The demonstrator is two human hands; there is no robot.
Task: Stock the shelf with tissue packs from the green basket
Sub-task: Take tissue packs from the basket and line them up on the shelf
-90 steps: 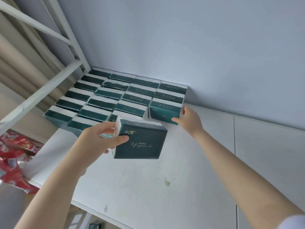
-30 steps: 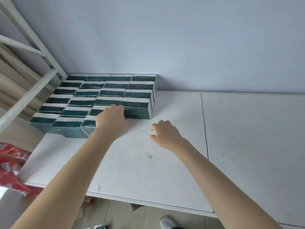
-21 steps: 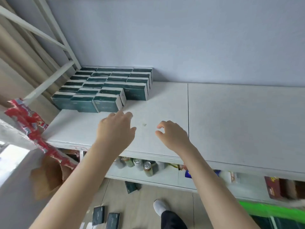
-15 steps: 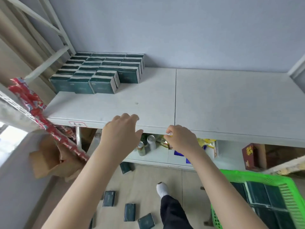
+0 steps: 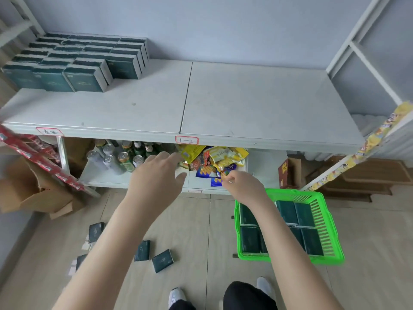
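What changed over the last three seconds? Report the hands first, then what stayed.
The left hand set its tissue pack into the front row on the shelf and let go. Both it and the right hand, now empty, pulled back off the shelf and down, toward the green basket. The other stacked packs stayed in place.

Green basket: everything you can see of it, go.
The green basket is bright plastic, rectangular, with slotted walls and a solid rim. It sits upright on the floor at the right, holding dark green tissue packs laid flat. The right forearm crosses above its left side; no hand touches it.
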